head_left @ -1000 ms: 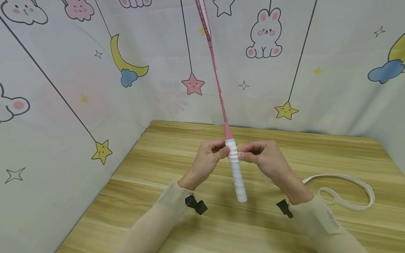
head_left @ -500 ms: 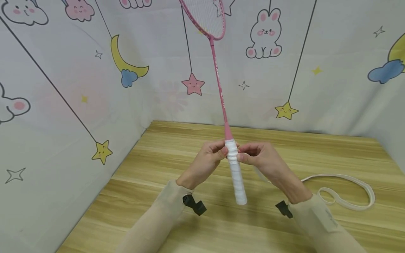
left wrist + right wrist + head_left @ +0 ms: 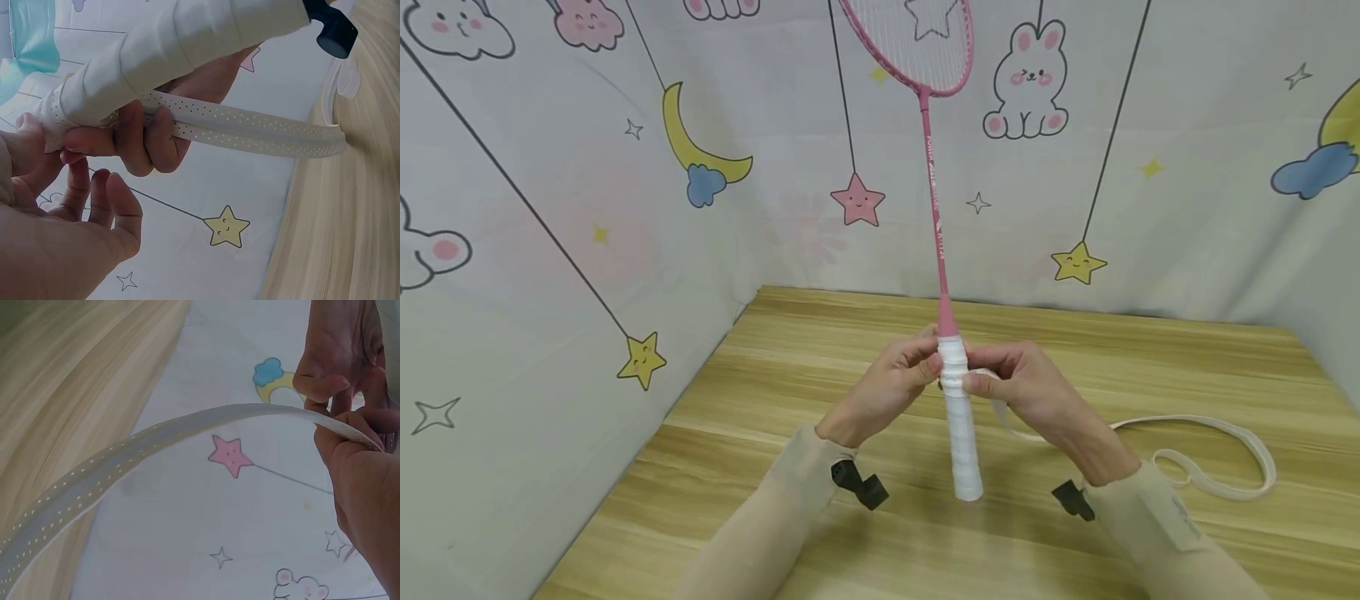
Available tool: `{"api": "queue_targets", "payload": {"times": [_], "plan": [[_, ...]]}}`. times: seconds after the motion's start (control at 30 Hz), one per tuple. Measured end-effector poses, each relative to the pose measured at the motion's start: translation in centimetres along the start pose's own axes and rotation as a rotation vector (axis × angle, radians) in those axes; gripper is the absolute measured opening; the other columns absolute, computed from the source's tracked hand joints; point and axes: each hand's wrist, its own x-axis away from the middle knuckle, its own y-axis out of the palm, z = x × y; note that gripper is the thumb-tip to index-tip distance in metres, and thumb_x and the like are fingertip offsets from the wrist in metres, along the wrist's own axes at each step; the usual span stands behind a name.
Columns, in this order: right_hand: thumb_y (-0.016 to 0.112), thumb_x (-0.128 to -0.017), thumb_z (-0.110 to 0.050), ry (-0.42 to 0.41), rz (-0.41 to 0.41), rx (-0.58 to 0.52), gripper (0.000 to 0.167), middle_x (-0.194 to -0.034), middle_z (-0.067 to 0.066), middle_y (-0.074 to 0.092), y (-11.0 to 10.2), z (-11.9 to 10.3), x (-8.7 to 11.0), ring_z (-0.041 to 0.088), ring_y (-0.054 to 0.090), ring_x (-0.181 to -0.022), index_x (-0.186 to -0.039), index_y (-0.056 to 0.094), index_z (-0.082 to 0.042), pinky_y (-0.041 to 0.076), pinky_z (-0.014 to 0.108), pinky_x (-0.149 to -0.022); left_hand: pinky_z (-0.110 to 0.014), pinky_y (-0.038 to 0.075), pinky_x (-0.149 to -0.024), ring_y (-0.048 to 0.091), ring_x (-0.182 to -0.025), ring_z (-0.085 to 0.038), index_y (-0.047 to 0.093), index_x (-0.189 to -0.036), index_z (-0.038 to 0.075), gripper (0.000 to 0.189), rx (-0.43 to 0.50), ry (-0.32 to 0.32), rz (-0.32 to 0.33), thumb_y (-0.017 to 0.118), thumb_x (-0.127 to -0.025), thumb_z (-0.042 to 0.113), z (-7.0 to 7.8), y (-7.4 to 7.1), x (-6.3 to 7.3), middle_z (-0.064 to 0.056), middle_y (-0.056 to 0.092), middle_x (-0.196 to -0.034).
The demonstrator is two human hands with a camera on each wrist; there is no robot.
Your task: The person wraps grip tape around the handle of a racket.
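Observation:
A pink badminton racket (image 3: pixel 934 200) stands nearly upright, its handle (image 3: pixel 964 446) spirally wrapped in white and its butt downward. My left hand (image 3: pixel 883 383) holds the upper handle between thumb and fingers. Opposite it, my right hand (image 3: pixel 1037 392) pinches a perforated white grip tape (image 3: pixel 250 131) close against the handle. In the left wrist view the tape runs out between the right fingers, several of them curled over it. From the right hand it arcs down toward the table in the right wrist view. The top of the racket head is out of view.
The tape's loose length lies in loops on the wood-grain table (image 3: pixel 700 500), right of the right forearm. Behind and to the left hangs a white cloth (image 3: pixel 790 125) printed with stars, a moon and rabbits. Each wrist wears a small black camera (image 3: pixel 859 485).
The racket has turned from edge-on so its strung face shows, and it leans less to the left. The butt has dropped slightly. The loose tape on the table has shifted a little left.

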Motion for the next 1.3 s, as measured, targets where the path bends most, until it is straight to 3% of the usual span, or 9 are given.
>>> {"api": "queue_targets", "payload": {"times": [0.13, 0.23, 0.3, 0.4, 0.57, 0.73, 0.83, 1.03, 1.3], "plan": [[0.08, -0.1, -0.016, 0.0, 0.063, 0.033, 0.046, -0.112, -0.022, 0.081, 0.2, -0.2, 0.2, 0.003, 0.071, -0.109, -0.133, 0.069, 0.014, 0.057, 0.023, -0.092, -0.024, 0.047, -0.108, 0.052, -0.127, -0.009, 0.05, -0.151, -0.018, 0.093, -0.058, -0.019, -0.002, 0.058, -0.098, 0.059, 0.0, 0.0, 0.0, -0.008, 0.06, -0.139], [0.08, -0.099, -0.01, -0.011, 0.107, 0.041, 0.041, -0.11, -0.018, 0.083, 0.3, -0.3, 0.3, 0.002, 0.074, -0.106, -0.131, 0.071, 0.014, 0.06, 0.022, -0.091, -0.023, 0.051, -0.106, 0.06, -0.122, -0.007, 0.05, -0.155, -0.011, 0.089, -0.11, -0.034, 0.052, 0.061, -0.1, 0.057, 0.1, 0.1, -0.1, -0.029, 0.058, -0.149], [0.079, -0.098, -0.005, -0.032, 0.133, 0.052, 0.038, -0.112, -0.009, 0.085, 0.4, -0.4, 0.3, 0.002, 0.075, -0.105, -0.13, 0.071, 0.014, 0.061, 0.022, -0.09, -0.022, 0.053, -0.103, 0.062, -0.118, -0.005, 0.052, -0.155, -0.008, 0.084, -0.138, -0.041, 0.108, 0.065, -0.101, 0.055, 0.2, 0.1, -0.2, -0.034, 0.058, -0.149], [0.079, -0.098, -0.001, -0.036, 0.185, 0.08, 0.035, -0.116, 0.006, 0.084, 0.6, -0.5, 0.2, 0.001, 0.076, -0.105, -0.13, 0.073, 0.012, 0.062, 0.022, -0.09, -0.021, 0.055, -0.099, 0.063, -0.114, -0.006, 0.057, -0.149, -0.008, 0.063, -0.171, -0.037, 0.186, 0.068, -0.108, 0.038, 0.3, 0.5, -0.2, -0.034, 0.061, -0.141], [0.079, -0.097, 0.0, -0.025, 0.257, 0.133, 0.032, -0.123, 0.03, 0.077, 1.1, -0.5, 0.2, -0.001, 0.076, -0.101, -0.128, 0.075, 0.009, 0.062, 0.02, -0.088, -0.022, 0.058, -0.092, 0.064, -0.11, -0.008, 0.065, -0.14, -0.004, 0.047, -0.27, 0.003, 0.297, 0.079, -0.103, 0.022, 0.4, 1.4, -0.3, -0.026, 0.068, -0.129], [0.078, -0.098, 0.001, -0.047, 0.287, 0.165, 0.031, -0.122, 0.03, 0.078, 1.4, -0.4, 0.2, -0.002, 0.076, -0.1, -0.127, 0.076, 0.009, 0.063, 0.02, -0.088, -0.026, 0.06, -0.081, 0.066, -0.097, -0.01, 0.069, -0.125, -0.004, 0.03, -0.494, 0.079, 0.375, 0.078, -0.102, 0.012, 0.5, 2.5, -0.6, -0.022, 0.074, -0.113], [0.079, -0.097, 0.001, -0.046, 0.303, 0.188, 0.03, -0.121, 0.028, 0.079, 1.5, -0.5, 0.2, -0.004, 0.075, -0.1, -0.127, 0.077, 0.008, 0.062, 0.018, -0.088, -0.026, 0.059, -0.08, 0.066, -0.092, -0.011, 0.07, -0.12, -0.003, 0.023, -0.566, 0.106, 0.407, 0.076, -0.102, 0.009, 0.6, 2.8, -0.7, -0.021, 0.075, -0.107], [0.08, -0.097, -0.001, -0.039, 0.304, 0.234, 0.031, -0.121, 0.025, 0.08, 1.6, -0.6, 0.3, -0.006, 0.074, -0.1, -0.127, 0.078, 0.005, 0.061, 0.016, -0.087, -0.022, 0.055, -0.079, 0.064, -0.088, -0.01, 0.072, -0.114, -0.005, 0.019, -0.555, 0.105, 0.44, 0.078, -0.099, 0.006, 0.7, 2.9, -0.8, -0.022, 0.076, -0.104], [0.078, -0.098, 0.0, -0.045, 0.284, 0.257, 0.029, -0.119, 0.026, 0.08, 1.6, -0.9, 0.3, -0.008, 0.075, -0.096, -0.126, 0.077, 0.007, 0.061, 0.015, -0.085, -0.019, 0.053, -0.079, 0.061, -0.087, -0.01, 0.071, -0.113, -0.01, 0.015, -0.452, 0.08, 0.438, 0.071, -0.102, 0.0, 0.8, 2.7, -0.7, -0.028, 0.072, -0.104]]}}
